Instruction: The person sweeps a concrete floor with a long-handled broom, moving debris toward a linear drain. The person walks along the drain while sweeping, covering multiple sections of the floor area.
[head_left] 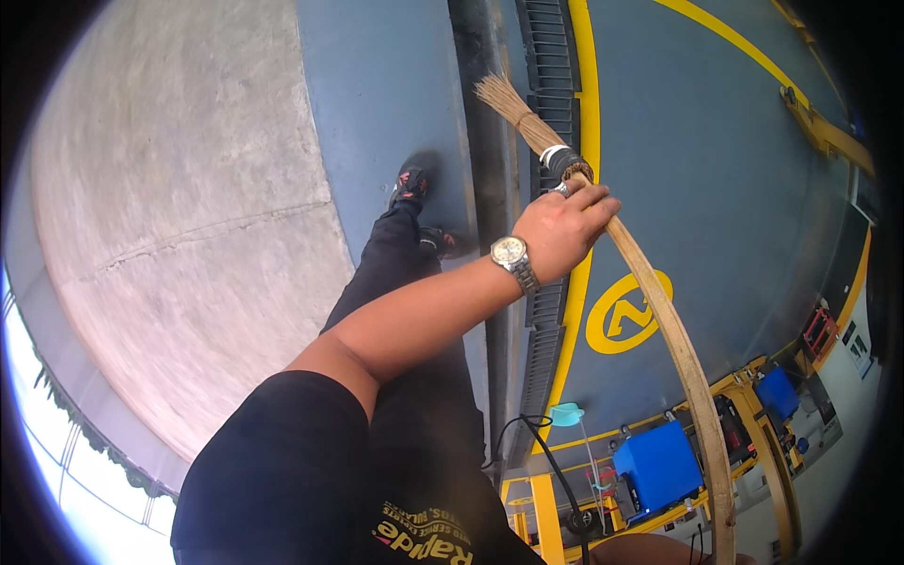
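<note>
A stick broom [523, 115] with a long, slightly bent wooden handle [673, 334] runs slantwise across the right half of the head view. Its stiff tan bristles are bound with black and white tape, and their tips are over the narrow floor channel [492, 160]. My left hand [563, 226], with a metal watch on its wrist, is closed round the handle just below the binding. At the lower edge my right hand [742, 558] is at the handle's other end, skin showing on both sides of the wood; most of it is cut off.
A dark slotted grating [554, 56] and a yellow line [589, 104] run beside the channel. My shoes [411, 184] stand on the grey-blue strip left of it. Blue boxes [656, 468], yellow lift arms [774, 471] and a black cable [563, 461] are at lower right.
</note>
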Tool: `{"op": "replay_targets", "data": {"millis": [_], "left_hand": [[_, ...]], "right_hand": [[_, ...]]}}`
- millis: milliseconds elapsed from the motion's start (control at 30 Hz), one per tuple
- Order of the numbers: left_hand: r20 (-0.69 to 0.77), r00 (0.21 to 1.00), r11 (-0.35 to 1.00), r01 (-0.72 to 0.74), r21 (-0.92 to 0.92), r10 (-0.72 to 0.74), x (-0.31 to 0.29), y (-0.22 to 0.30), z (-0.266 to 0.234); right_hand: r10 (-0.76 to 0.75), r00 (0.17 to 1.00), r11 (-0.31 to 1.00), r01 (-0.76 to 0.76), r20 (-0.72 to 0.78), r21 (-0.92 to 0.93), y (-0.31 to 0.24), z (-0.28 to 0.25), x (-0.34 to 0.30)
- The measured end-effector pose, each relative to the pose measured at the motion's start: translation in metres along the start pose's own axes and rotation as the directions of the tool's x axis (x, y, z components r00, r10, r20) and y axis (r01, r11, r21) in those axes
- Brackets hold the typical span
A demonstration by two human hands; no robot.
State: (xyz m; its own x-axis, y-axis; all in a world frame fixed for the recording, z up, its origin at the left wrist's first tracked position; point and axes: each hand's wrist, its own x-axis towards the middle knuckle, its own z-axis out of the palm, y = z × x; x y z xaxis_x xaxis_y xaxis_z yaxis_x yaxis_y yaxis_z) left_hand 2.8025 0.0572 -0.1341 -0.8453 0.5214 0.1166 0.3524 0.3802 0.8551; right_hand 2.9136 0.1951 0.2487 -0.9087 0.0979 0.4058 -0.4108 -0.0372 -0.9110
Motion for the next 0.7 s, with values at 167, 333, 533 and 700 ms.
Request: {"op": "replay_targets", "data": {"millis": [167,333,533,700], "left_hand": [[-0.142,0.971,0.966,0.211,0.147,-0.191,0.060,-0.116,0.009],[0.249,0.938,0.959,0.190,0.211,-0.241,-0.041,-0.135,0.072],[0.245,0.955,0.986,0.160,0.052,-0.168,-0.125,-0.033,0.087],[0.181,0.976,0.986,0.142,-0.089,-0.124,-0.083,0.039,0.051]], "right_hand": [[0.048,0.927,0.970,-0.133,-0.373,-0.206,0.099,-0.004,-0.067],[0.340,0.923,0.933,-0.356,-0.180,-0.062,0.105,-0.003,-0.080],[0.428,0.898,0.885,-0.439,-0.100,-0.156,0.011,-0.019,-0.050],[0.253,0.962,0.964,-0.260,-0.102,-0.060,-0.044,-0.024,-0.027]]}}
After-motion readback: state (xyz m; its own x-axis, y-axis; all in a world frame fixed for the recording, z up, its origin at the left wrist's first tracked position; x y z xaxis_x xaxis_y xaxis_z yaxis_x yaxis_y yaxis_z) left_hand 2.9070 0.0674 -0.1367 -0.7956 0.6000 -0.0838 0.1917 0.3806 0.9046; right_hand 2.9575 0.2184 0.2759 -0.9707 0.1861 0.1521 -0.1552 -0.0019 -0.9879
